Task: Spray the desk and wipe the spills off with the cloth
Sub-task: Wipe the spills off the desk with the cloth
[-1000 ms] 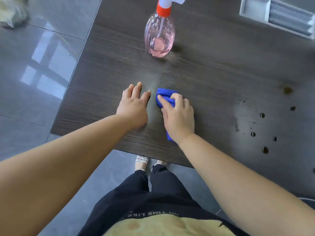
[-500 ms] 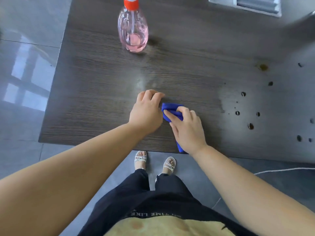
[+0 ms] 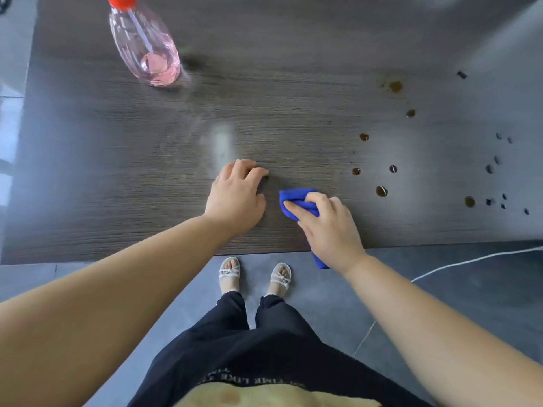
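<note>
My right hand [image 3: 330, 230] is shut on a bunched blue cloth [image 3: 296, 198], pressed on the dark wood desk [image 3: 117, 177] near its front edge; a tail of the cloth hangs past the edge under my wrist. My left hand [image 3: 236, 196] rests on the desk just left of the cloth, fingers curled, holding nothing. Several dark brown spill drops [image 3: 381, 191] dot the desk to the right of the cloth. A clear pink spray bottle [image 3: 147, 51] with a red collar stands at the far left. A pale wet smear [image 3: 219, 142] lies beyond my left hand.
The desk's front edge runs just behind my hands, with grey tiled floor below. My sandalled feet [image 3: 254, 274] stand under the edge. A white cable [image 3: 470, 259] crosses the floor at right. More small dark drops [image 3: 496, 160] sit far right.
My view has shifted right and down, so the bottle sits farther left. My right hand with the cloth has slid rightward, away from my left hand, toward the drops.
</note>
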Demonstrator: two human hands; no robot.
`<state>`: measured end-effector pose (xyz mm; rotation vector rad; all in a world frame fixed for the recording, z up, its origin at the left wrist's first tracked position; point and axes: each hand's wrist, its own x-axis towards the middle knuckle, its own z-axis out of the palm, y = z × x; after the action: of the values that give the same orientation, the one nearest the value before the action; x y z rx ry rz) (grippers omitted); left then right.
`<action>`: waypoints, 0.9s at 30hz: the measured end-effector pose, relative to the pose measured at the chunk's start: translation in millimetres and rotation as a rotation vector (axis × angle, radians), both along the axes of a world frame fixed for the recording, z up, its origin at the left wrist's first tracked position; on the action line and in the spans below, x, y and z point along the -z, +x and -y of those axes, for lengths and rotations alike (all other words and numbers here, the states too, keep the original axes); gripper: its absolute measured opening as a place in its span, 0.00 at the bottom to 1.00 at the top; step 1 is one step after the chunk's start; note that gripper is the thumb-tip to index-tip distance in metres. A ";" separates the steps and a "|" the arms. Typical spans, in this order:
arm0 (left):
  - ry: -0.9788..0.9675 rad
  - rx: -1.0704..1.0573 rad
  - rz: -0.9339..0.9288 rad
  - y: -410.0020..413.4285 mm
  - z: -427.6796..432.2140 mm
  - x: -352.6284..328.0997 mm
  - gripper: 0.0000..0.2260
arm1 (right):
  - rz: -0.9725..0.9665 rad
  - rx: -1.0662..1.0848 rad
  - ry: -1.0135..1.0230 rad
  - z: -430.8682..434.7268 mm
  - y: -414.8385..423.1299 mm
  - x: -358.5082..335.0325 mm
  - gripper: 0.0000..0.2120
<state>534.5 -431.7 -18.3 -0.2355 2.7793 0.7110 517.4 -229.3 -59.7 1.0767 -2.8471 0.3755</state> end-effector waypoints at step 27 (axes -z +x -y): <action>-0.166 0.077 0.201 -30.5 -45.1 -4.5 0.25 | -0.009 0.074 0.053 -31.5 -18.5 3.2 0.22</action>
<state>504.0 -386.7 -13.8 -0.2170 2.6392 0.4134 498.9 -197.9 -62.9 0.9750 -2.8947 0.2904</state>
